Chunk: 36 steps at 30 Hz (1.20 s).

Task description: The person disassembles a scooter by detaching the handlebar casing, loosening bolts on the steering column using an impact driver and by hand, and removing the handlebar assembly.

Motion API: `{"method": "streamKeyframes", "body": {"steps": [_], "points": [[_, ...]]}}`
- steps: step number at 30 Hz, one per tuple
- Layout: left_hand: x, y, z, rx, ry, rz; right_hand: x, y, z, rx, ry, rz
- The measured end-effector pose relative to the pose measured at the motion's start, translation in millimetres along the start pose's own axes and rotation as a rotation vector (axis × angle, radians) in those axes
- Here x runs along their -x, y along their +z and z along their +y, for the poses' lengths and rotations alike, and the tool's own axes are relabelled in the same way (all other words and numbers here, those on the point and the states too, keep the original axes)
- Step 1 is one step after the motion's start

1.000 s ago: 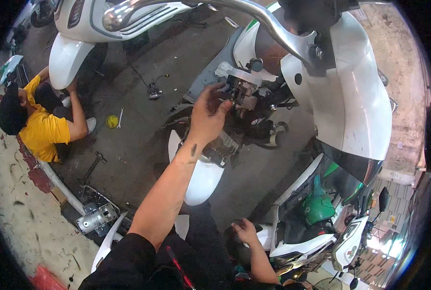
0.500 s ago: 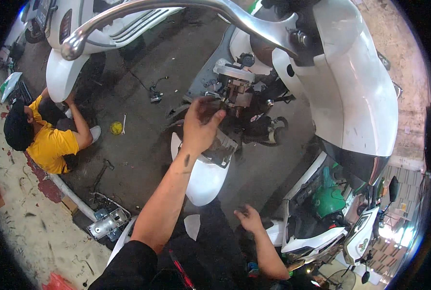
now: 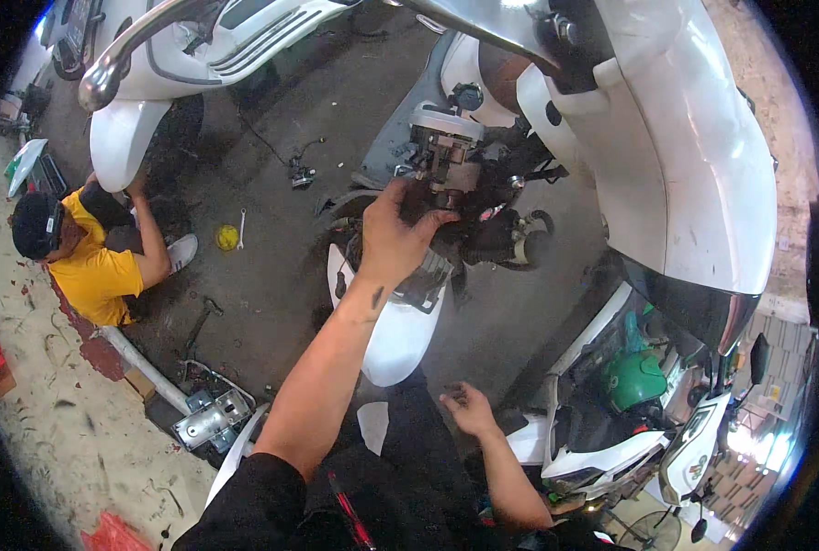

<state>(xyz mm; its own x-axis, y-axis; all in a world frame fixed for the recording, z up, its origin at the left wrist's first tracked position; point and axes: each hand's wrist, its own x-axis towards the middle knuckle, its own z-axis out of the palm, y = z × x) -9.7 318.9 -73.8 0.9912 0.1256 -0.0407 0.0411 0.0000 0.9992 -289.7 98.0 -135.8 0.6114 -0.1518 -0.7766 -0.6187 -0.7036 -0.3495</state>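
Ahead and slightly right of the left hand [image 3: 395,241], the exposed metal mechanism [image 3: 452,158] runs lengthwise away from curled fingers, grip unclear; the right hand [image 3: 470,411], loosely half-curled, hangs farther off.

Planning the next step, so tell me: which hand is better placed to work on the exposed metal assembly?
Probably the left hand: it is right at the lower end of the exposed metal assembly. The right hand is apart from it, lower in view.
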Motion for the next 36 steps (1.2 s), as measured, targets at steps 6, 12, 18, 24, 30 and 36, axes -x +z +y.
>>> {"method": "streamKeyframes", "body": {"steps": [6,12,18,24,30,36], "points": [[2,0,8,-0.154,0.018,0.019,4,3,-3,-0.023,-0.002,0.014],[1,2,-4,-0.005,0.011,-0.002,-3,16,17,-0.079,-0.063,-0.023],[3,1,-3,-0.046,-0.027,0.055,1,17,3,-0.059,-0.034,-0.051],[3,-21,7,0.032,-0.017,0.153,6,14,4,-0.093,-0.001,-0.081],[-112,-29,63,-0.184,0.321,-0.002,-3,21,22,-0.061,0.020,-0.066],[-155,-19,104,-0.635,0.176,-0.634,11,2,-4,-0.086,0.075,-0.096]]}}
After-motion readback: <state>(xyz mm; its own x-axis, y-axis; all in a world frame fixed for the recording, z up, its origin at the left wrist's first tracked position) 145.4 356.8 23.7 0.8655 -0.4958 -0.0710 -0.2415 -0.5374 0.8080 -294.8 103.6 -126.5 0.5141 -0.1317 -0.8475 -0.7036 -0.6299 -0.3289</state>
